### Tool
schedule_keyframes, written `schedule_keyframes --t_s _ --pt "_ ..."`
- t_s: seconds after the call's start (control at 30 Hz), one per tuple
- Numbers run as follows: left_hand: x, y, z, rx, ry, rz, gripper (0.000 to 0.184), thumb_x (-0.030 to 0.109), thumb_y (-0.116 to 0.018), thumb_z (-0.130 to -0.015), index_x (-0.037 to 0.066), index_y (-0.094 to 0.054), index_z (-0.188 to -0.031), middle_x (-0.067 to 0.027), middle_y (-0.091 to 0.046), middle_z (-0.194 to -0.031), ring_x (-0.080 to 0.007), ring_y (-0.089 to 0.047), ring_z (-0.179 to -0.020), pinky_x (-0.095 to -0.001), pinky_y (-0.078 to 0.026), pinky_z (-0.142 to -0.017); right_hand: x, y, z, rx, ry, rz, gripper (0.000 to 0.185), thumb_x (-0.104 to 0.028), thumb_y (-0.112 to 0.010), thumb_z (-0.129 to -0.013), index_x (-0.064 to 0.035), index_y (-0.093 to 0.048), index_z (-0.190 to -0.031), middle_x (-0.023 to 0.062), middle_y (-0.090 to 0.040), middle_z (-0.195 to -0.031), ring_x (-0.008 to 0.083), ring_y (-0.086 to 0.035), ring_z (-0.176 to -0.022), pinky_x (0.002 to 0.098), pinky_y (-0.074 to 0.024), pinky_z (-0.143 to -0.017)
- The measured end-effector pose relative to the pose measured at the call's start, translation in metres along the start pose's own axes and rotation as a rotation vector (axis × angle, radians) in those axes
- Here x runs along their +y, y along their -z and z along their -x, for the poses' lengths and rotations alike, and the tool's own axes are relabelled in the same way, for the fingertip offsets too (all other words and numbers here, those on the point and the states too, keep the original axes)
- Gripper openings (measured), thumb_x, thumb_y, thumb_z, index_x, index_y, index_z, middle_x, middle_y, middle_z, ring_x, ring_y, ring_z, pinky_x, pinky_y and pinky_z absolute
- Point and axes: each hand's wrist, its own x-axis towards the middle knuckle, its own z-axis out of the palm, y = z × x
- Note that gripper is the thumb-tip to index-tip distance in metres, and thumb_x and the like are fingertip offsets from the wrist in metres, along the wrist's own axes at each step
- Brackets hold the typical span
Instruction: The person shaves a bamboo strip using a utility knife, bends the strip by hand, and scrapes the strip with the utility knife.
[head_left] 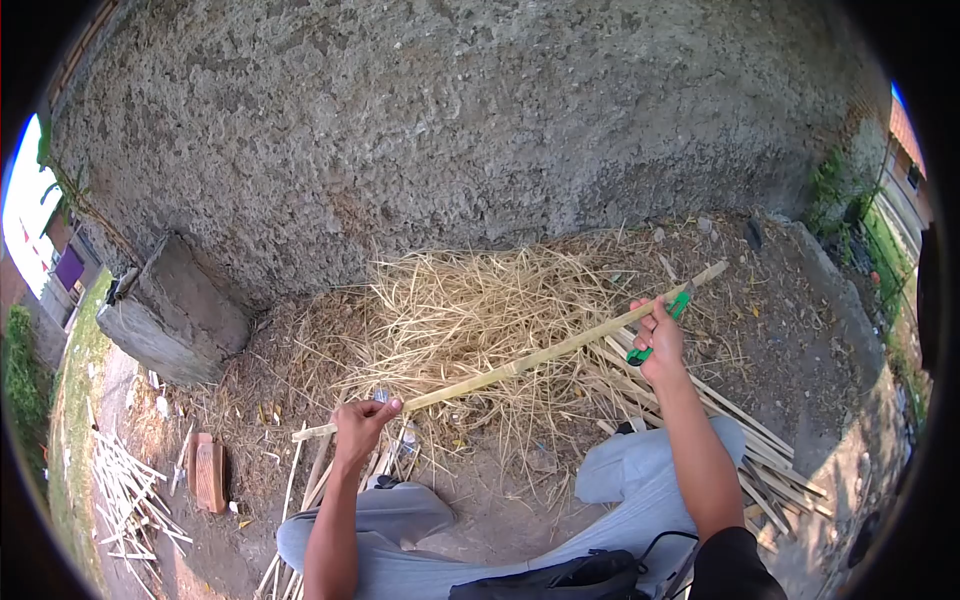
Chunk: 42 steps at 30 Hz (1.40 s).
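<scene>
A long, pale bamboo strip (pixel 512 369) stretches across in front of me, its right end higher than its left. My left hand (pixel 362 428) is closed on it near the left end, with the thumb along the strip. Close to the other end, my right hand (pixel 660 338) grips both the strip and a green utility knife (pixel 679 303). The knife's handle sticks out on both sides of the fingers, and its blade end points up beside the strip. Beneath the strip lies a heap of thin straw-coloured shavings (pixel 470 310).
A rough grey wall (pixel 480 130) rises behind the shavings. Split bamboo strips (pixel 755 440) lie beside my right leg. At left are a concrete block (pixel 185 310), a reddish brick (pixel 206 473) and a pile of pale sticks (pixel 130 495).
</scene>
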Motion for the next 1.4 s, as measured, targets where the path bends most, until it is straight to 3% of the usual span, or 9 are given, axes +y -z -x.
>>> schedule_keyframes --t_s 0.2,0.57,0.73,0.83,0.9,0.97,1.07,1.23,1.4 --pt "-0.010 -0.014 -0.007 -0.240 0.060 0.192 0.031 0.019 -0.082 -0.081 -0.004 -0.071 -0.099 -0.0022 -0.068 -0.075 -0.0072 -0.057 -0.064 -0.0258 -0.046 -0.060 -0.004 0.006 -0.009 0.195 0.138 -0.089 0.032 -0.038 -0.048 -0.104 -0.0077 -0.057 -0.105 0.0059 -0.068 -0.092 0.0059 -0.031 -0.046 0.0236 -0.0297 -0.044" --pt "0.013 -0.013 0.003 0.002 -0.013 0.172 0.029 0.011 -0.088 -0.070 0.001 -0.072 -0.093 -0.0058 -0.072 -0.078 -0.0105 -0.067 -0.069 -0.0255 -0.051 -0.059 0.003 0.009 -0.008 0.237 0.113 -0.075 0.031 -0.037 -0.048 -0.104 -0.0077 -0.056 -0.111 0.0051 -0.068 -0.097 0.0056 -0.030 -0.046 0.0241 -0.0301 -0.044" --pt "0.008 -0.008 0.002 0.249 -0.280 -0.053 0.025 0.021 -0.087 -0.070 0.008 -0.074 -0.087 -0.0012 -0.072 -0.085 -0.0154 -0.067 -0.078 -0.0389 -0.037 -0.093 0.007 0.008 -0.009 0.204 0.093 -0.048 0.026 -0.033 -0.046 -0.104 -0.0092 -0.057 -0.108 0.0047 -0.068 -0.097 0.0041 -0.030 -0.044 0.0230 -0.0300 -0.042" --pt "0.008 0.001 0.000 0.244 -0.225 -0.005 0.026 0.026 -0.086 -0.069 0.009 -0.075 -0.086 -0.0004 -0.072 -0.088 -0.0159 -0.065 -0.082 -0.0383 -0.024 -0.097 0.004 0.000 -0.001 0.170 0.041 0.137 0.030 -0.034 -0.053 -0.101 -0.0065 -0.061 -0.108 0.0070 -0.069 -0.092 0.0038 -0.032 -0.044 0.0226 -0.0300 -0.042" --pt "0.001 0.001 -0.003 0.286 -0.261 -0.019 0.026 0.026 -0.086 -0.069 0.009 -0.075 -0.086 -0.0007 -0.072 -0.087 -0.0158 -0.065 -0.080 -0.0372 -0.026 -0.094 -0.010 -0.020 0.023 0.048 -0.051 0.770 0.029 -0.035 -0.066 -0.093 -0.0065 -0.068 -0.096 0.0065 -0.071 -0.086 0.0067 -0.045 -0.048 0.0231 -0.0349 -0.045" --pt "0.003 0.003 -0.003 0.345 -0.246 -0.080 0.026 0.026 -0.086 -0.069 0.010 -0.075 -0.085 -0.0001 -0.072 -0.087 -0.0162 -0.063 -0.082 -0.0370 -0.025 -0.095 0.008 -0.014 0.025 0.009 0.191 1.122 0.022 -0.026 -0.072 -0.086 -0.0063 -0.070 -0.096 0.0074 -0.072 -0.082 0.0138 -0.061 -0.055 0.0255 -0.0435 -0.049" --pt "0.005 0.002 -0.001 0.397 -0.273 -0.115 0.025 0.026 -0.086 -0.068 0.011 -0.075 -0.085 0.0006 -0.071 -0.089 -0.0159 -0.062 -0.085 -0.0367 -0.025 -0.094 0.028 -0.029 0.044 -0.244 1.282 1.386 0.038 -0.002 -0.074 -0.066 -0.0098 -0.071 -0.103 0.0054 -0.070 -0.107 0.0262 -0.070 -0.075 0.0351 -0.0551 -0.059" --pt "0.010 0.005 -0.001 0.375 -0.398 -0.175 0.023 0.026 -0.086 -0.068 0.013 -0.075 -0.084 0.0027 -0.071 -0.088 -0.0145 -0.061 -0.088 -0.0371 -0.025 -0.095 0.047 -0.041 0.045 -0.448 1.394 1.445 0.048 0.000 -0.071 -0.063 -0.0102 -0.069 -0.110 0.0013 -0.066 -0.118 0.0232 -0.071 -0.076 0.0344 -0.0563 -0.059" --pt "0.015 0.005 0.006 0.319 -0.442 -0.183 0.019 0.024 -0.085 -0.071 0.015 -0.075 -0.085 0.0043 -0.071 -0.094 -0.0163 -0.061 -0.104 -0.0389 -0.023 -0.102 0.070 -0.030 0.032 -0.633 1.339 1.527 0.039 -0.001 -0.071 -0.066 -0.0086 -0.068 -0.104 0.0057 -0.071 -0.097 0.0228 -0.070 -0.071 0.0347 -0.0554 -0.057"
